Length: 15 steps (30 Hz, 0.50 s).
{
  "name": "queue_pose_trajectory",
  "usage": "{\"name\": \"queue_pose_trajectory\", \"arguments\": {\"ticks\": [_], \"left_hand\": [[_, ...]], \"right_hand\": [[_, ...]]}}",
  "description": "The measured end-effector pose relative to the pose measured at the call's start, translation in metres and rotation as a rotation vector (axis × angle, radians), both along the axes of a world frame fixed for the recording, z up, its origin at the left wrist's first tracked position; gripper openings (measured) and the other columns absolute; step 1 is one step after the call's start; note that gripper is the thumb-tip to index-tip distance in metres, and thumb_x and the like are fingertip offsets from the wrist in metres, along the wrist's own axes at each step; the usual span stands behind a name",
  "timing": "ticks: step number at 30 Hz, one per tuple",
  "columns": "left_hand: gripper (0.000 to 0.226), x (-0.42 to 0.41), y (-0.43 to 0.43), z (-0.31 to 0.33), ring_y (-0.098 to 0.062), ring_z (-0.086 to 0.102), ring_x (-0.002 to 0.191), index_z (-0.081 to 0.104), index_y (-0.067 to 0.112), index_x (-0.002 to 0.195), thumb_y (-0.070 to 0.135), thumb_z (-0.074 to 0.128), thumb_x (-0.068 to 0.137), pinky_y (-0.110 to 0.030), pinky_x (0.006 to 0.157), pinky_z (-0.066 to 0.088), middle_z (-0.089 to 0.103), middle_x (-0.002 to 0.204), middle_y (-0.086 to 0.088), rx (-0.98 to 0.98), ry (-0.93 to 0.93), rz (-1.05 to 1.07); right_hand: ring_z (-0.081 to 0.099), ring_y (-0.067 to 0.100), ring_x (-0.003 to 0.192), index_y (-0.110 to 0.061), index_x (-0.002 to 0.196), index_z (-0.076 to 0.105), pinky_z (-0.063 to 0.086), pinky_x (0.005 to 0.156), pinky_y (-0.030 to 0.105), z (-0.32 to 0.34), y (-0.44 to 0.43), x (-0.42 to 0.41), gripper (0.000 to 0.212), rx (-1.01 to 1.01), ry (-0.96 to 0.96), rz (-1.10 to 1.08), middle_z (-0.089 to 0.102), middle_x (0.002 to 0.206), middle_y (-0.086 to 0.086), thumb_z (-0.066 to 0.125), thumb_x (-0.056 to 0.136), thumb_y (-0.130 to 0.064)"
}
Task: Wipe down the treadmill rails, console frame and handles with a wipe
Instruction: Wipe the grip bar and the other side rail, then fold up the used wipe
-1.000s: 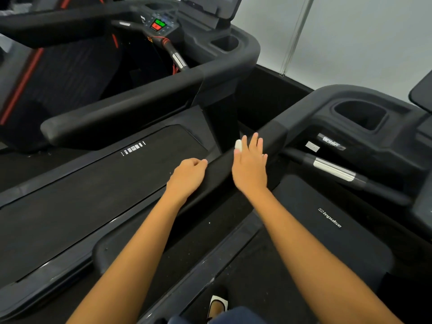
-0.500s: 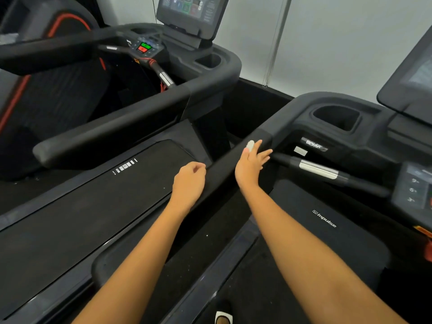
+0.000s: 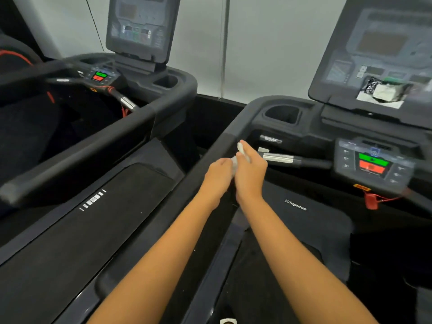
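as right hand [image 3: 251, 175] grips it, wipe [image 3: 240, 148] white, folded (blurred).

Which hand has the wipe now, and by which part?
The right hand pinches the white wipe in its fingers, one end poking past the fingertips. The left hand meets its lower end; blur hides whether it grips.
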<state>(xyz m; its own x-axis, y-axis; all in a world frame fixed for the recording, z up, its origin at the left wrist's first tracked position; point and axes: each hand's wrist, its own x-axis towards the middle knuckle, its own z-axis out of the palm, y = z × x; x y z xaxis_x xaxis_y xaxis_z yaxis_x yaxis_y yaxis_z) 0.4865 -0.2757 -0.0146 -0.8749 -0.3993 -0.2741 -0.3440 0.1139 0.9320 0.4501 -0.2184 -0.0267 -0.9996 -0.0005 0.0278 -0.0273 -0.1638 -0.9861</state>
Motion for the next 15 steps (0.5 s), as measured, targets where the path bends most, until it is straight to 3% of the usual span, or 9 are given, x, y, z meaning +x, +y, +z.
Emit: {"name": "queue_pose_trajectory", "arguments": {"ticks": [3,7,10,15], "left_hand": [[0.025,-0.008,0.024,0.020,-0.019,0.067,0.086,0.066,0.017,0.101,0.027,0.044,0.094,-0.035,0.071,0.056,0.071,0.093,-0.005,0.087,0.032,-0.123],[0.023,-0.021,0.050,0.038,-0.020,0.064,0.081,0.065,0.014,0.085,0.027,0.049,0.095,-0.039,0.081,0.054,0.067,0.084,-0.005,0.116,0.107,-0.233],[0.020,-0.030,0.069,0.045,-0.017,0.068,0.085,0.069,0.010,0.097,0.018,0.051,0.093,-0.035,0.083,0.057,0.072,0.086,-0.005,0.152,0.142,-0.299],[0.024,-0.043,0.109,0.067,-0.020,0.070,0.088,0.067,0.003,0.103,-0.004,0.052,0.085,-0.031,0.080,0.058,0.072,0.095,-0.012,0.171,0.271,-0.290]], "right_hand": [[0.062,0.012,0.110,-0.010,0.119,0.067,0.048,0.102,0.033,0.011,0.022,0.000,0.033,0.043,0.019,-0.101,0.067,0.120,0.006,0.052,0.092,0.000],[0.064,0.009,0.106,-0.019,0.113,0.069,0.049,0.100,0.035,0.029,0.055,0.002,0.024,0.046,0.093,-0.112,0.070,0.110,0.000,0.051,0.099,-0.025],[0.058,0.005,0.114,-0.023,0.124,0.062,0.045,0.103,0.028,0.045,0.083,0.001,0.029,0.027,0.137,-0.057,0.064,0.122,-0.005,0.045,0.101,-0.029],[0.055,0.028,0.123,-0.025,0.115,0.068,0.044,0.104,0.051,0.064,0.131,-0.008,0.039,0.133,0.102,-0.102,0.056,0.134,0.014,0.050,0.087,-0.046]]}}
